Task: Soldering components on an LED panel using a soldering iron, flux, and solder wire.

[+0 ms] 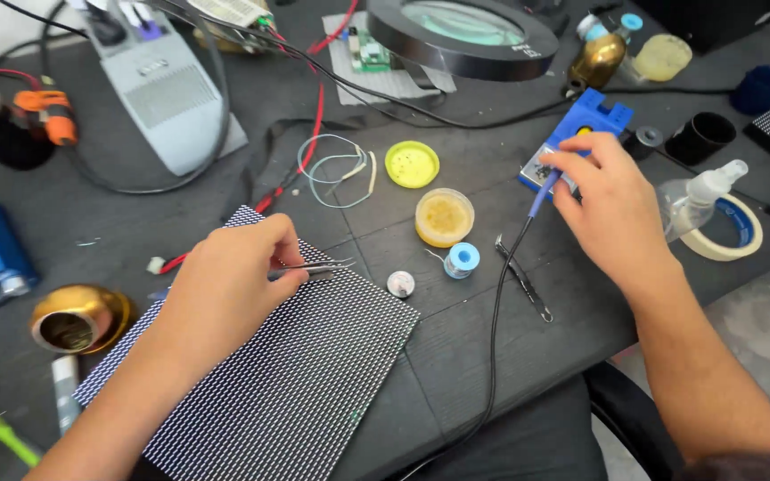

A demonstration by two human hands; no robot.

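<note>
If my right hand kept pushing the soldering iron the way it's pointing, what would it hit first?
Most likely the blue soldering iron stand: the right hand aims the soldering iron up-left at it, and the tip looks already at its tray, though depth is unclear.

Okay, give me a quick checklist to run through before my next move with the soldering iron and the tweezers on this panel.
1. Right hand has the soldering iron in its grip: ok.
2. Iron tip at the blue stand, away from the panel: ok.
3. Left hand holds the tweezers over the LED panel: ok.
4. Something between the tweezer tips: cannot tell.
5. Flux jar open, lid beside it: ok.
6. Iron cord off the panel: ok.
</note>
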